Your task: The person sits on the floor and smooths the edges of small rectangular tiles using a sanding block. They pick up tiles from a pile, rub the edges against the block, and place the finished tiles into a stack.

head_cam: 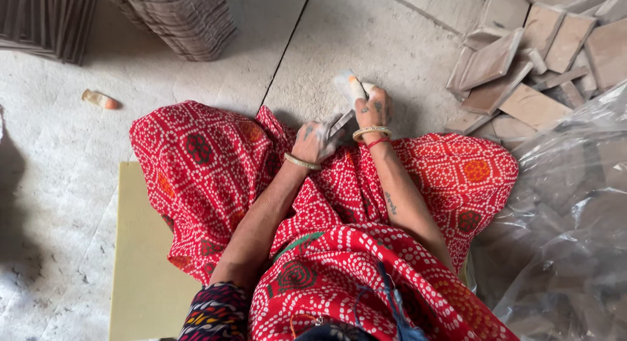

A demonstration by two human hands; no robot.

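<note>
I sit on the floor in red patterned cloth (pixel 215 171) that covers my lap and legs. My right hand (pixel 373 109) grips a small pale rectangular piece (pixel 349 85) held upright in front of my knees. My left hand (pixel 317 140), dusty with grey powder, holds a thin flat grey tool (pixel 341 123) against the lower part of that piece. Both wrists wear bangles.
A heap of flat brown clay tiles (pixel 522 66) lies at the far right. Clear plastic sheeting (pixel 568 217) covers the right side. Stacks of ribbed dark pieces (pixel 176 17) stand at the top left. A yellow-green mat (pixel 140 262) lies under me, and a small orange-tipped object (pixel 99 100) lies on the left floor.
</note>
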